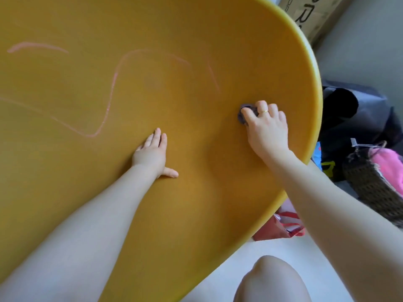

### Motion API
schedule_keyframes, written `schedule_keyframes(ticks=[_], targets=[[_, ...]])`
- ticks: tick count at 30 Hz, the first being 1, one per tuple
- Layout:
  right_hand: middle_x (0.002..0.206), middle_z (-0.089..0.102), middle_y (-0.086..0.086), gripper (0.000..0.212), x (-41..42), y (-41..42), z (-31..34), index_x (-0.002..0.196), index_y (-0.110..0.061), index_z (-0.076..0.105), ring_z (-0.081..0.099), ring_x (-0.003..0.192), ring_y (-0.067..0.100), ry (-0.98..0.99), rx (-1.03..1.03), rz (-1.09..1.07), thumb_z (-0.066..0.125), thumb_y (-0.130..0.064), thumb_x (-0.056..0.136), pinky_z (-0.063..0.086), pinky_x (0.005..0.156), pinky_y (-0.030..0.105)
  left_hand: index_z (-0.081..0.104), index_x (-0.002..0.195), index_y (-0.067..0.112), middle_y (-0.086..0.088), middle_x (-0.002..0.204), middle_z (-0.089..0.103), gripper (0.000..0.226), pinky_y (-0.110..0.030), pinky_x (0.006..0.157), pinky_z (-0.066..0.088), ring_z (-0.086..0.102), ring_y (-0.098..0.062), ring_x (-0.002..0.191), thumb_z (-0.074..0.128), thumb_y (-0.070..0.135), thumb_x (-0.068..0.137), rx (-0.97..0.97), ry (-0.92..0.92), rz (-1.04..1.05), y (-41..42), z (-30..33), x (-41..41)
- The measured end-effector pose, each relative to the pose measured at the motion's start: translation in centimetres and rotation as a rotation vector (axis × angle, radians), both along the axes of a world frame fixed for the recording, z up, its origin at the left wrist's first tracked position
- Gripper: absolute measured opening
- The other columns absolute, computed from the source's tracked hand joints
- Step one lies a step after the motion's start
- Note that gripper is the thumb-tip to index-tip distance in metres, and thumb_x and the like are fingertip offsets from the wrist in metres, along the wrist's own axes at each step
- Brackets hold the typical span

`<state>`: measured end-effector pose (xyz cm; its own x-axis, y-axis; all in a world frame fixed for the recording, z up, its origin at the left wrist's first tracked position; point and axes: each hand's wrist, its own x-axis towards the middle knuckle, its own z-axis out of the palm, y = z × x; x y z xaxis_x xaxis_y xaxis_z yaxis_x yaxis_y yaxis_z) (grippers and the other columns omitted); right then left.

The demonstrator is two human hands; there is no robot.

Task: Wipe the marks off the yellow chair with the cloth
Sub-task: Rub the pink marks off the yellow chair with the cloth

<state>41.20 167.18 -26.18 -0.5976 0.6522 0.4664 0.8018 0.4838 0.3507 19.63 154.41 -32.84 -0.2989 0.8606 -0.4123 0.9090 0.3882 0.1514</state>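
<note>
The yellow chair (pixel 185 203) fills most of the view as a broad curved surface. Pink marks (pixel 111 92) wind across its upper left and middle, with a fainter streak further right. My right hand (pixel 265 128) grips a small bunched dark purple cloth (pixel 244 115) and holds it against the chair near the right rim, to the right of the marks. My left hand (pixel 152 152) lies flat on the chair with straight fingers and the thumb spread, just below the lowest loop of the pink line.
Right of the chair stand a dark bag (pixel 353 118), a woven basket (pixel 375 184) with something pink in it, and a cardboard box (pixel 314 16) at the top. A red bag (pixel 281 227) lies on the pale floor under the rim. My knee (pixel 270 280) shows at the bottom.
</note>
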Motion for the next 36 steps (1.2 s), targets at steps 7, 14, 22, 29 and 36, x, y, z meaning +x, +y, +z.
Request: schedule_keyframes(ticks=[7, 14, 22, 29, 36], targets=[[0.105, 0.058, 0.022, 0.031, -0.6, -4.8, -3.0, 0.102, -0.006, 0.060, 0.053, 0.081, 0.039, 0.120, -0.077, -0.166, 0.065, 0.001, 0.072, 0.043, 0.063, 0.039, -0.008, 0.147, 0.004, -0.012, 0.156, -0.015, 0.124, -0.037, 0.116, 0.010, -0.001, -0.024, 0.145, 0.069, 0.060, 0.068, -0.046, 0.074, -0.050, 0.4, 0.4, 0.5], [0.091, 0.063, 0.013, 0.035, -0.7, -8.8, -5.5, 0.094, -0.016, 0.067, 0.056, 0.069, 0.032, -0.030, -0.234, 0.018, 0.080, -0.010, 0.062, 0.044, 0.055, 0.030, -0.006, 0.149, 0.013, -0.007, 0.155, -0.020, 0.111, -0.038, 0.117, 0.008, -0.004, -0.025, 0.145, 0.070, 0.046, 0.076, 0.029, 0.032, -0.345, 1.3, 1.5, 0.9], [0.101, 0.061, 0.014, 0.029, 0.5, 1.3, 4.3, 0.103, -0.012, 0.060, 0.053, 0.079, 0.031, -0.044, 0.170, -0.023, 0.050, -0.008, 0.077, 0.042, 0.062, 0.033, -0.007, 0.148, 0.009, -0.007, 0.157, -0.015, 0.105, -0.039, 0.116, 0.013, -0.001, -0.025, 0.145, 0.066, 0.043, 0.081, 0.315, -0.070, -0.273, 7.0, 5.3, 2.0], [0.114, 0.038, 0.011, 0.030, -2.9, 5.7, 3.6, 0.109, -0.012, 0.056, 0.036, 0.091, 0.029, 0.171, 0.326, -0.069, 0.043, -0.008, 0.083, 0.034, 0.068, 0.035, -0.006, 0.147, 0.005, -0.008, 0.156, -0.019, 0.117, -0.035, 0.117, 0.008, -0.006, -0.022, 0.145, 0.071, 0.049, 0.072, 0.425, 0.003, -0.137, 11.1, 4.9, 2.0], [0.100, 0.063, 0.011, 0.038, -4.8, -1.3, -6.3, 0.099, -0.014, 0.064, 0.047, 0.076, 0.028, 0.108, -0.005, 0.091, 0.036, -0.007, 0.074, 0.039, 0.056, 0.031, -0.004, 0.148, 0.009, -0.006, 0.155, -0.020, 0.109, -0.032, 0.117, 0.007, -0.007, -0.020, 0.145, 0.064, 0.054, 0.076, 0.441, -0.012, -0.162, 10.8, 2.9, 0.6]])
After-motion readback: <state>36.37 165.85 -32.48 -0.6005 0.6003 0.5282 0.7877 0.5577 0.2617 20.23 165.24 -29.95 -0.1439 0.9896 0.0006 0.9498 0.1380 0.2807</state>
